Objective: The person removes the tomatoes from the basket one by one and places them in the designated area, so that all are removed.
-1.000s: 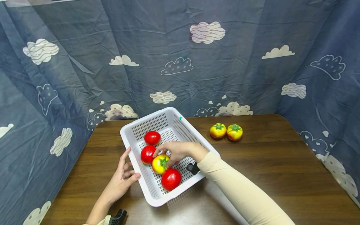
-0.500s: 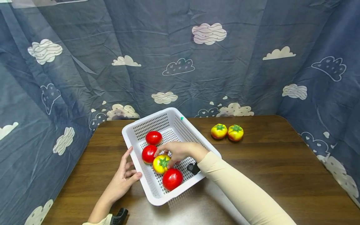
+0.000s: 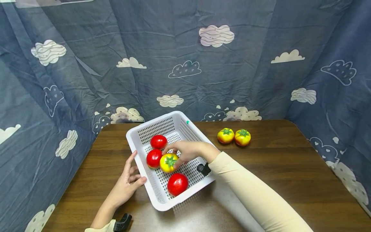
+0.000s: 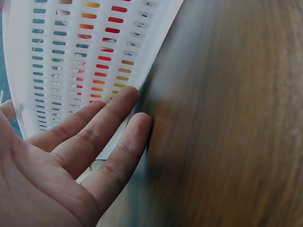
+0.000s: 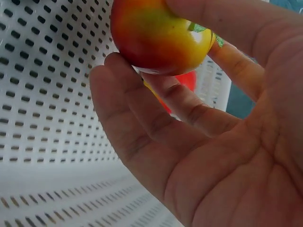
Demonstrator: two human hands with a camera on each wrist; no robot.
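Note:
In the head view my right hand pinches a yellow tomato with a green leafy top, thumb on one side and fingers on the other. The right wrist view shows the red underside of this tomato held over the perforated floor. A white plastic basket stands slanted on the table. Inside lie three red tomatoes, one at the near end, one beside the held tomato and one farther back. My left hand touches the basket's left side, its fingers nearly straight against the wall.
Two yellow tomatoes with green tops, a left one and a right one, sit side by side behind the basket's right side. The brown wooden table ends at a dark blue cloud-patterned curtain.
My right hand has moved the yellow tomato slightly up and right in the head view, apart from the near red tomato. My left hand stays at the basket; the view has shifted a little.

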